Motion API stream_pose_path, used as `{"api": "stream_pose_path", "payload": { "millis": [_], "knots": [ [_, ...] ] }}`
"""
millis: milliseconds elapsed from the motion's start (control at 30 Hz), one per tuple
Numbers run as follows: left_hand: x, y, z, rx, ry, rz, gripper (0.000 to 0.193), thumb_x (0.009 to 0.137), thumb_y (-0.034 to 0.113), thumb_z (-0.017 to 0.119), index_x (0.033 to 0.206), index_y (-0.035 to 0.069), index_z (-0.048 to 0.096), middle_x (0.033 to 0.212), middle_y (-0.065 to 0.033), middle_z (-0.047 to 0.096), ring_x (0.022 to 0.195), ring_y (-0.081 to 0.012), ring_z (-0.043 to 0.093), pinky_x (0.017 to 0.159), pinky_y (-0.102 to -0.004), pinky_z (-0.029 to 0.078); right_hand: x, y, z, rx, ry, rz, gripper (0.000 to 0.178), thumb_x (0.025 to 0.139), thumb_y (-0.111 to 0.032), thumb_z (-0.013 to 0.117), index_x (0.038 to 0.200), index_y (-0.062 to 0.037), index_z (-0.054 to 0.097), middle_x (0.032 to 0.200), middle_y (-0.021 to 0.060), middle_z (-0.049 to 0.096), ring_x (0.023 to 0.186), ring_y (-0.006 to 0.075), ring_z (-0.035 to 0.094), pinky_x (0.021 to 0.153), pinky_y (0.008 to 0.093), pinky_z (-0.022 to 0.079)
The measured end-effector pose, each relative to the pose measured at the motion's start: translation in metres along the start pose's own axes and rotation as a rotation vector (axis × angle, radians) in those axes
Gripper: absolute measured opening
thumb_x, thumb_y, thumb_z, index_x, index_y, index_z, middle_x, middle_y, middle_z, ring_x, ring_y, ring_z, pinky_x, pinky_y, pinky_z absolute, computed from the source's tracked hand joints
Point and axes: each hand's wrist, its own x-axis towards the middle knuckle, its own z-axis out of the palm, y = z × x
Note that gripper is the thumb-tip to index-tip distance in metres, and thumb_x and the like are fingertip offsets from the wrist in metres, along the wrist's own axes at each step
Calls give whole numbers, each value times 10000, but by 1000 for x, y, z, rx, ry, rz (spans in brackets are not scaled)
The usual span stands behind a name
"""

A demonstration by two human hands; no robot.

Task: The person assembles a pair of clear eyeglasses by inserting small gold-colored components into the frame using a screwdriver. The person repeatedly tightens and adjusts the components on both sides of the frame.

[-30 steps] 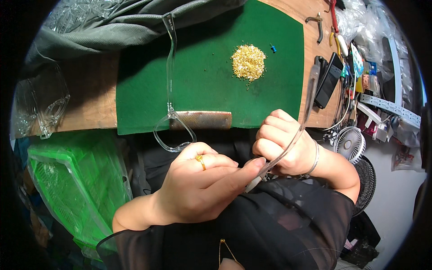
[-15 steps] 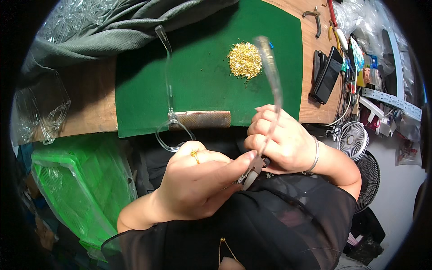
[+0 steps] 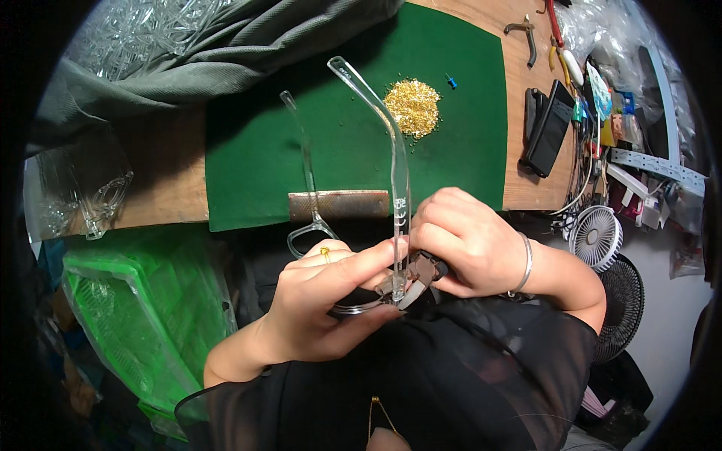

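Observation:
A clear plastic eyeglass frame (image 3: 307,154) is pinched between the thumb and fingers of my left hand (image 3: 312,297), with one rim and one temple reaching forward beyond my knuckles. Its other temple (image 3: 401,173) stands up beside my left thumb, its hinge end at the front of the frame. My right hand (image 3: 474,244) is closed around a plier-like tool, its handles mostly hidden by my fingers. The brownish-grey jaws of this tool (image 3: 423,272) sit at that hinge end, touching or very close; which, I cannot tell.
A pile of tiny gold metal parts (image 3: 414,110) and a blue push pin (image 3: 451,81) lie on the green mat (image 3: 466,158). Clear frames (image 3: 143,30) are heaped on grey cloth. A phone (image 3: 547,129), pliers (image 3: 530,41) and small fans (image 3: 596,237) are at right; a green crate (image 3: 143,316) stands lower left.
The near temple has swung left and now stands upright by my left thumb. The tool's jaws show more clearly between my hands. The far temple has shifted slightly right.

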Motion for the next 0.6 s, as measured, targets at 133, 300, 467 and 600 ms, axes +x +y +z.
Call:
{"api": "stream_pose_path", "payload": {
  "millis": [133, 300, 467, 600],
  "knots": [
    [0, 1, -1, -29, 29, -20, 596, 626, 38, 770, 1177, -42, 555, 902, -81, 681, 734, -191, 631, 629, -273, 429, 0, -10, -6, 17, -83, 103, 255, 671, -151, 696, 802, -54, 500, 744, 93, 510, 719, 271, 544, 657, 359, 424],
    [-1, 0, -1, 100, 0, -38, 600, 624, 27, 768, 1184, -32, 560, 888, -80, 685, 725, -188, 629, 641, -269, 431, -7, -11, 2, -46, -124, 184, 252, 650, -143, 709, 743, -58, 491, 679, 88, 501, 648, 266, 523, 639, 352, 420],
    [1, 9, -8, 38, 0, -162, 581, 665, 17, 742, 1209, -33, 544, 895, -82, 689, 778, -174, 625, 711, -277, 448, -1, -6, -9, 162, -94, 172, 276, 725, -234, 704, 818, -41, 531, 751, 109, 543, 723, 289, 555, 660, 361, 445],
    [-3, 13, -19, -801, 112, -289, 660, 777, 51, 695, 1334, -71, 364, 969, -137, 671, 951, -184, 627, 912, -302, 431, 1, 12, -16, 280, -54, 352, 252, 770, -208, 673, 878, -23, 541, 800, 129, 553, 767, 315, 559, 673, 377, 453]
  ]
}}
